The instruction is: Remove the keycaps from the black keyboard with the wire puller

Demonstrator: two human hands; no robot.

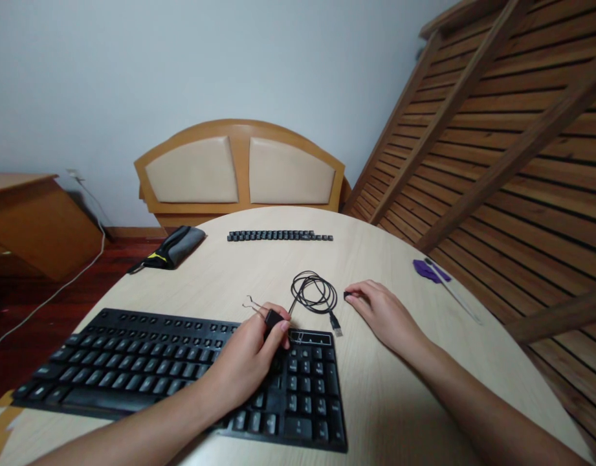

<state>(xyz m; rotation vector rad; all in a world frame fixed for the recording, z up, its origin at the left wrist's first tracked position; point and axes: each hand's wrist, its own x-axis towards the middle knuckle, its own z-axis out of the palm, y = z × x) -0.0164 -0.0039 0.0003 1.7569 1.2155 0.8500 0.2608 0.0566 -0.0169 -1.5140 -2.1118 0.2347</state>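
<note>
My left hand (259, 346) is closed round the black handle of a keycap puller (273, 318), over the right part of the keyboard. The puller's two bent wire ends point up and left, with nothing between them. Under that hand lies the black keyboard (147, 366); bare switches show along its top rows, while the lower rows and number pad carry keys. My right hand (382, 314) pinches a small black keycap (347, 294) just above the table, right of the coiled cable. Far back on the table stand removed keycaps (273, 235) in two neat rows.
A coiled black USB cable (314, 294) lies behind the keyboard, its plug towards me. On the right are a purple cloth (430, 270) and a thin brush-like stick (453, 291). A grey-black pouch (174, 248) rests at the left edge of the round table (375, 252).
</note>
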